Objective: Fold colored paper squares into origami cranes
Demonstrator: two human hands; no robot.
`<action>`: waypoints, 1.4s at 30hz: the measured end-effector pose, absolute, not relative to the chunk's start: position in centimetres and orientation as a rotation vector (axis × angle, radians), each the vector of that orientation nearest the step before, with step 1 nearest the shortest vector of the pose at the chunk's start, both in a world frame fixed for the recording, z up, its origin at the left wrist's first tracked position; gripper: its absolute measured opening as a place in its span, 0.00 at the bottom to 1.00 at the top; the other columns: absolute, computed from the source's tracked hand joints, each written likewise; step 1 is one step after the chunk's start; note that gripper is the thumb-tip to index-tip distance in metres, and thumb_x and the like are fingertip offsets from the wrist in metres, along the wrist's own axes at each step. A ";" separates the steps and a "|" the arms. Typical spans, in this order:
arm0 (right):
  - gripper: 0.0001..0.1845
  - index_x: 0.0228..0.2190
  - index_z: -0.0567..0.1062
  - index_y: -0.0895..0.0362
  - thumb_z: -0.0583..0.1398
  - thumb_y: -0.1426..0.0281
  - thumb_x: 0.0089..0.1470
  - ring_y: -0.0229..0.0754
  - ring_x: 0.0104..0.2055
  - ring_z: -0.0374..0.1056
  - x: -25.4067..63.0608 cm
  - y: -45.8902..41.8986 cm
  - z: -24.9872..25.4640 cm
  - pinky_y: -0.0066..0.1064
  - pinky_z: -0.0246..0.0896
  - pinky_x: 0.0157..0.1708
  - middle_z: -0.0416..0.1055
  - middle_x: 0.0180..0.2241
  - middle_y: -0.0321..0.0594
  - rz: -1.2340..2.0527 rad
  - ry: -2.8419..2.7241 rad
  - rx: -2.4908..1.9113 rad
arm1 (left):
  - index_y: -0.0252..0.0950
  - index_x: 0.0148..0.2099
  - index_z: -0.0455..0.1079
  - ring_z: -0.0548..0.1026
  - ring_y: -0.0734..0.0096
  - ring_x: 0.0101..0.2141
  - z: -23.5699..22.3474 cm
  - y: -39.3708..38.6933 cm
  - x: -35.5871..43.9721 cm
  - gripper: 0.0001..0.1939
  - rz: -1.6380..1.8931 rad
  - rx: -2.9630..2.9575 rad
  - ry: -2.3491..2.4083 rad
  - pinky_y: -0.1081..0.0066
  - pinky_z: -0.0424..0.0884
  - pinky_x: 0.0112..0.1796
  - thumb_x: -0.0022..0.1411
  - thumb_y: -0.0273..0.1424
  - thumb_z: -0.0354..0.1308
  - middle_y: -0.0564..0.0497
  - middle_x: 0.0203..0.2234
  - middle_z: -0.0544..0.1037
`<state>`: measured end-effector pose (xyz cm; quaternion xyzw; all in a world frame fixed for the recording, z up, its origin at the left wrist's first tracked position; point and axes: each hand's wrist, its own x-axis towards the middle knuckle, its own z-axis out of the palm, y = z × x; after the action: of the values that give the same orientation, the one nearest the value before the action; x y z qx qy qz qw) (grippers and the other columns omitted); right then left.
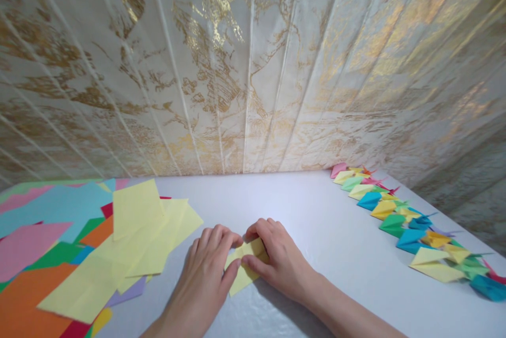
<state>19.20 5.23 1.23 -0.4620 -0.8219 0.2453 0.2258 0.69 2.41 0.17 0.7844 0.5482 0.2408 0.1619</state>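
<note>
A small piece of yellow paper [242, 279] lies low on the white table in front of me, with fold lines partly showing. My left hand [207, 264] is closed at the paper's left edge, thumb on its near side and fingers curled at the far side. From the right, my right hand [281, 259] grips the same paper with thumb and bent fingers. Both thumb tips come near each other at the middle of the sheet. My fingers hide part of its far edge and right side.
Loose yellow sheets [138, 209] lie on a spread of coloured paper [35, 290] at left. Folded paper cranes [413, 240] in several colours line the table's right side. Behind the white table [253, 195] hangs a gold-patterned curtain [221, 74].
</note>
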 end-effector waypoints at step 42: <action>0.19 0.40 0.71 0.55 0.68 0.80 0.47 0.48 0.46 0.62 19.6 4.3 1.3 0.39 0.58 0.48 0.68 0.41 0.39 0.916 -2.083 -1.128 | 0.42 0.37 0.68 0.69 0.59 0.40 2.7 2.3 0.7 0.07 0.607 2.071 1.473 0.62 0.61 0.42 0.61 0.23 0.53 0.53 0.35 0.73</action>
<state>19.64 4.32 1.33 -0.4240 -0.7834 0.3446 0.2962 0.68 2.32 2.70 0.7650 0.5442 0.2243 0.2613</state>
